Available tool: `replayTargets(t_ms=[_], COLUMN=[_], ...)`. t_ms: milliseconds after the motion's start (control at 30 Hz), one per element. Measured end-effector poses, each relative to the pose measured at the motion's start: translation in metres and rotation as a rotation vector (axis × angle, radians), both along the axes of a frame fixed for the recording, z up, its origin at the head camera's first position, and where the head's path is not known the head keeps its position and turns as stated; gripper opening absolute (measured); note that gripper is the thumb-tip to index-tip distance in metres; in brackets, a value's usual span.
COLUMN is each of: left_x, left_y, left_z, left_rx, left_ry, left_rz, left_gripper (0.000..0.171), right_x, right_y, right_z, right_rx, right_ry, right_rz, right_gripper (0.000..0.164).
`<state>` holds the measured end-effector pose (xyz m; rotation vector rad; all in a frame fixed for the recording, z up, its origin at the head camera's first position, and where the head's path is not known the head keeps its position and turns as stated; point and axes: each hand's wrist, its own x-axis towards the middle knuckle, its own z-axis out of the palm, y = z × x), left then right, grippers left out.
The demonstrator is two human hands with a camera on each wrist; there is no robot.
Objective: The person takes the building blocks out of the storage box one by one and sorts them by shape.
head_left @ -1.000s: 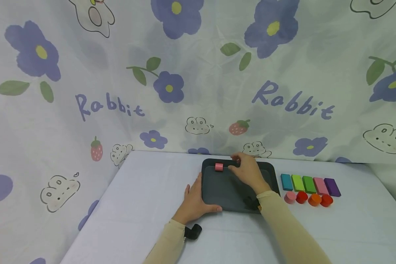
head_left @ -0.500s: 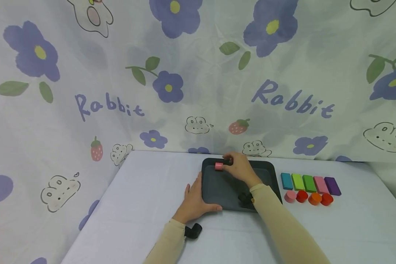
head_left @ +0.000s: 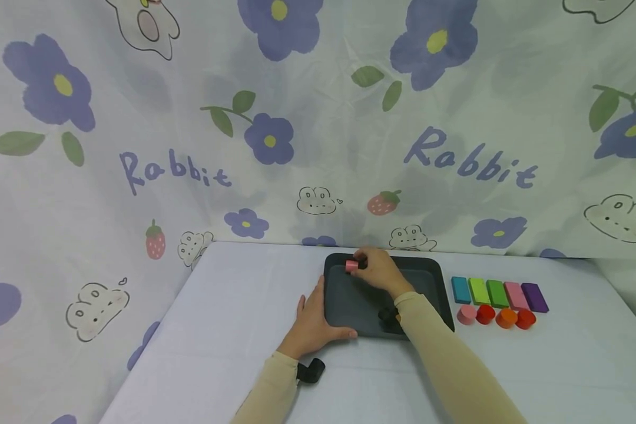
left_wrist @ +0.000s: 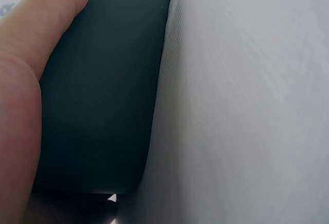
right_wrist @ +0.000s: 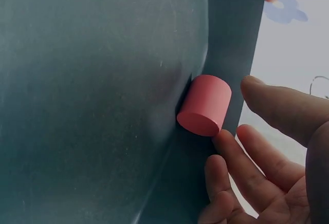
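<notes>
A dark grey tray (head_left: 350, 306) lies on the table, with one pink cylinder (head_left: 351, 266) on its side against the back wall. My right hand (head_left: 380, 272) reaches over the tray to that cylinder. In the right wrist view, one fingertip meets the lower end of the cylinder (right_wrist: 204, 105). The thumb (right_wrist: 277, 106) stands a little apart from it, so nothing is pinched. At the front left corner, my left hand (head_left: 311, 327) rests against the tray, fingers along the left side and thumb along the front. The left wrist view shows the thumb beside the tray's outer wall (left_wrist: 108, 90).
Right of the tray stand a row of blocks: blue (head_left: 460, 290), lime (head_left: 479, 291), green (head_left: 496, 294), pink (head_left: 516, 296) and purple (head_left: 535, 298). In front of them sit short pink (head_left: 467, 314), red (head_left: 485, 314) and orange (head_left: 506, 318) cylinders, plus another red one (head_left: 526, 319).
My right hand has moved left along the tray's back side, up to the pink cylinder. The left hand and the tray look unmoved.
</notes>
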<state>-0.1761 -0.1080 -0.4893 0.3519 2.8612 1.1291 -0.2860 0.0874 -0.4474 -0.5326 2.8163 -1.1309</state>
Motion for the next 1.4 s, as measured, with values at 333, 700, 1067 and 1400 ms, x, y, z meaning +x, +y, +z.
replayTargets(t_ms=[333,700,1067,1400], left_x=[0.001,0.001,0.002,0.003], left_y=[-0.001,0.0,0.001,0.001], left_z=[0.001,0.002,0.003,0.005], left_rx=[0.009,0.019,0.026,0.029], left_ry=[0.005,0.016,0.014,0.019], left_rz=[0.003,-0.008,-0.013,-0.014], left_gripper=[0.138,0.136,0.134,0.135], right_x=[0.001,0.001,0.001,0.003], right_y=[-0.012,-0.02,-0.027,-0.027], right_z=[-0.001,-0.004,-0.007,-0.006], right_rx=[0.135,0.206,0.254,0.28], right_ry=[0.073,0.066,0.034,0.076], right_rz=[-0.009,-0.008,-0.026,-0.006], right_gripper=[0.04,0.038,0.039,0.041])
